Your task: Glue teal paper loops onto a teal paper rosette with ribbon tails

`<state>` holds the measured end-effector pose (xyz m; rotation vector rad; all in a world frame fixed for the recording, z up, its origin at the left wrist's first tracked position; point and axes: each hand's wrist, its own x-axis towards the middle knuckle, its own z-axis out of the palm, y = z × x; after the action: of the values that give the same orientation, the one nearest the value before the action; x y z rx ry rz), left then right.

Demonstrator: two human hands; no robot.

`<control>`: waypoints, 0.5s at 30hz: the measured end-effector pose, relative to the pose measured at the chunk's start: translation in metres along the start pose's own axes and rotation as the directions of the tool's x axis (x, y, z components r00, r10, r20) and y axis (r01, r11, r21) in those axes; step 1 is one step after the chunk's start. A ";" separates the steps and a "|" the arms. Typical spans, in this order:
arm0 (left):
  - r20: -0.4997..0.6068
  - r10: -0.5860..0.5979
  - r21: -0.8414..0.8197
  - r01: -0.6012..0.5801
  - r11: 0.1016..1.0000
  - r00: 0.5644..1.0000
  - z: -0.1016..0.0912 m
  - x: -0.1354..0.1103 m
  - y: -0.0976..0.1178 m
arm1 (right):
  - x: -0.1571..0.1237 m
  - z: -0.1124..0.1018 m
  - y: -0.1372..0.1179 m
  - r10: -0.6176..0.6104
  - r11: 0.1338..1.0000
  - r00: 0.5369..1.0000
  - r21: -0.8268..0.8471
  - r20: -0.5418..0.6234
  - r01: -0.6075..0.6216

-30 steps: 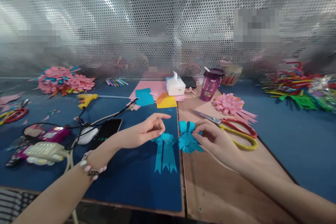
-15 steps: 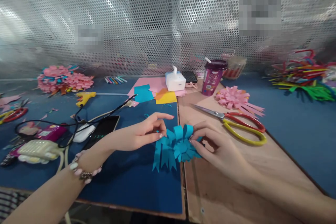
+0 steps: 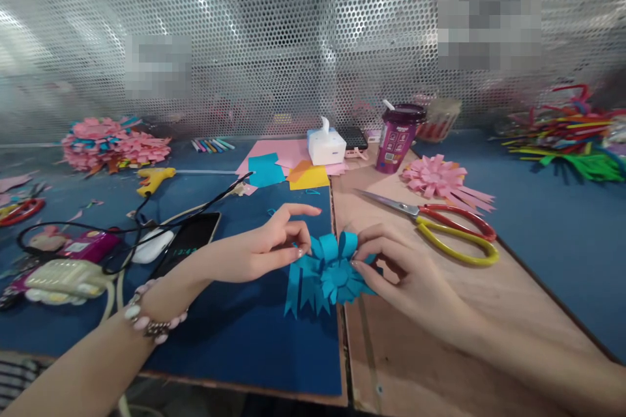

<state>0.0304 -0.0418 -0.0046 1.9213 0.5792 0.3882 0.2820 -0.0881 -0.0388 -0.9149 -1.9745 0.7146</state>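
Note:
A blue paper flower [image 3: 337, 279] with looped petals and notched ribbon tails is held up over the seam between the blue board and the bare wood. My left hand [image 3: 274, 241] pinches its left edge between thumb and fingers, the index finger stretched out above. On the other side, my right hand [image 3: 398, 264] grips the flower's right petals between thumb and fingertips. Large scissors [image 3: 430, 221] with one red and one yellow handle lie open just beyond my right hand. A pink paper flower [image 3: 437, 177] with tails rests behind them.
Left of my arm lie a phone [image 3: 195, 238], a white mouse-shaped case [image 3: 153, 246], a power strip [image 3: 63, 280] and tangled cables. A yellow glue gun [image 3: 155, 179], a tissue box [image 3: 326, 146], a purple cup [image 3: 397, 139] and paper sheets [image 3: 265, 170] stand farther back, before a perforated metal wall.
Both hands keep their hold on the blue flower, which has tilted very slightly. The whole view has shifted a little; the other objects stay in place.

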 end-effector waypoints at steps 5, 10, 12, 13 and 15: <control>0.001 0.016 0.052 -0.016 0.999 1.000 0.001 -0.001 0.002 | 0.000 0.001 0.003 0.039 0.999 0.999 0.013 0.010 -0.039; 0.007 0.017 0.072 -0.018 0.997 1.000 0.001 -0.001 0.002 | -0.001 0.001 0.003 0.034 0.999 0.999 0.006 0.018 -0.034; 0.001 0.017 0.069 -0.017 0.997 1.000 0.001 -0.001 0.001 | -0.002 0.002 0.003 0.027 1.000 0.999 0.009 0.017 -0.028; -0.002 0.019 0.071 -0.019 0.997 1.000 0.001 -0.001 0.001 | -0.002 0.002 0.002 0.024 1.000 1.000 0.011 0.017 -0.025; -0.001 0.026 0.081 -0.026 0.996 1.000 0.001 -0.001 0.001 | -0.003 0.002 0.002 0.020 1.000 1.000 0.013 0.019 -0.020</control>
<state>0.0307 -0.0433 -0.0043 2.0083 0.5799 0.3888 0.2823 -0.0896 -0.0424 -0.9238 -1.9771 0.7495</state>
